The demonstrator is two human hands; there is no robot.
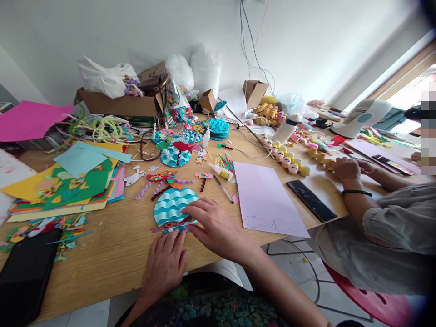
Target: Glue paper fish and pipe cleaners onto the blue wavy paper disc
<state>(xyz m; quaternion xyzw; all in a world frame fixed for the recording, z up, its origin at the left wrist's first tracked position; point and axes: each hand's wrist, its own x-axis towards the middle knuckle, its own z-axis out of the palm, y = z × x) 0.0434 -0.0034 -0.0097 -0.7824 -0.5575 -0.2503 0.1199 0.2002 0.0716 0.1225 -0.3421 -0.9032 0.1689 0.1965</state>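
Note:
A round blue paper disc (170,203) with pale wavy strips lies on the table in front of me. Along its near edge sits a patterned paper fish (169,225), partly hidden by my fingers. My left hand (167,256) is flat, its fingertips touching the disc's near edge and its thumb apart. From the right, my right hand (215,223) reaches over the disc; its fingers rest on the strips, with the thumb spread away near the close edge. A small red patch shows between that thumb and the fingers. Just beyond lies a spotted red paper fish (162,176).
A glue bottle (223,172), a pen (224,189) and a lilac sheet with fish sketches (269,195) lie to the right. Coloured paper (112,193), scraps and a black phone (30,268) are left. A co-worker's hands (347,169) work at the far right.

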